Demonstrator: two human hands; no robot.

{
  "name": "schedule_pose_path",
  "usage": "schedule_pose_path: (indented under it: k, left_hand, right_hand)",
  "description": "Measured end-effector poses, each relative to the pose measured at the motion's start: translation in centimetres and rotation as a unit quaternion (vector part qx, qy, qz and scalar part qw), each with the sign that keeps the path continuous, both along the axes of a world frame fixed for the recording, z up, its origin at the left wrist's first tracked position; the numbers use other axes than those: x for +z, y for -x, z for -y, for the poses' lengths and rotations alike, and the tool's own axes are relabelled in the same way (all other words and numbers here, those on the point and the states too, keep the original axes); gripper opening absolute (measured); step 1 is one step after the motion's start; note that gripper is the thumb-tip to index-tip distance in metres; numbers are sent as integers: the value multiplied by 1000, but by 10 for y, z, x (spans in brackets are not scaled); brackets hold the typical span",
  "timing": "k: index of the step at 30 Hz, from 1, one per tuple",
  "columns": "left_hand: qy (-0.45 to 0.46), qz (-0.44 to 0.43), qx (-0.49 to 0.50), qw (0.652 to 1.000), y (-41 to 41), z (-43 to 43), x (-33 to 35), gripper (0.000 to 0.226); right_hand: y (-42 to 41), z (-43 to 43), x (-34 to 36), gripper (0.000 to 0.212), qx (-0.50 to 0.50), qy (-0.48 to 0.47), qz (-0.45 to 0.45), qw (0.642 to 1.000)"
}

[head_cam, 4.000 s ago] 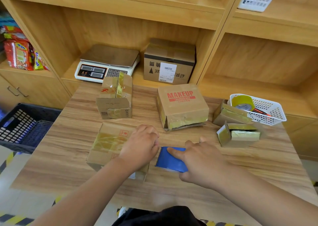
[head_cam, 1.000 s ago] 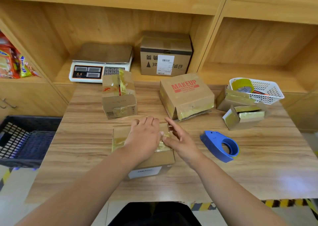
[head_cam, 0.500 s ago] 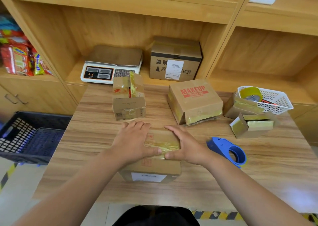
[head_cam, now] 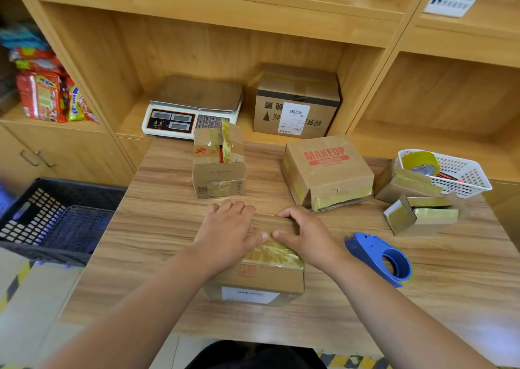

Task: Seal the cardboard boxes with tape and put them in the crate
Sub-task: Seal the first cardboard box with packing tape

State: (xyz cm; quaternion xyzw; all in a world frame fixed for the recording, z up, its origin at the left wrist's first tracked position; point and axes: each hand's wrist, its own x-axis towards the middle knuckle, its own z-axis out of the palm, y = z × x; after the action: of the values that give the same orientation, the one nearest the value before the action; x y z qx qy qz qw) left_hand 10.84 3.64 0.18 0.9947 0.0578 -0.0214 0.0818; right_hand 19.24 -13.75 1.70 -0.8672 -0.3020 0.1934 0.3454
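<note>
Wooden table (head_cam: 157, 228), left hand (head_cam: 228, 228), right hand (head_cam: 305, 235), both pressing flat on taped cardboard box (head_cam: 264, 277)

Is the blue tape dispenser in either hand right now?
No, the blue tape dispenser lies on the table, while the left hand and right hand rest on the box.
</note>
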Motion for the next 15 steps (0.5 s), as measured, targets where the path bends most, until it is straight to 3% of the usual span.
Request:
schedule_pose_path:
  k: [2,4,10,15]
  left_hand:
    - [8,8,2,1000,0,0,0,69]
    - [15,27,7,999,1,0,-2,60]
    - [65,82,31,994,2,1,-3,31]
    - [282,98,76,951,6,-13,6,32]
  right_hand:
    - [4,3,3,81,72,101,33,992]
    - [8,2,3,99,94,153,63,982]
    - [10,-7,3,56,18,108,92,990]
    - [13,-13,3,25,-49,69,99,991]
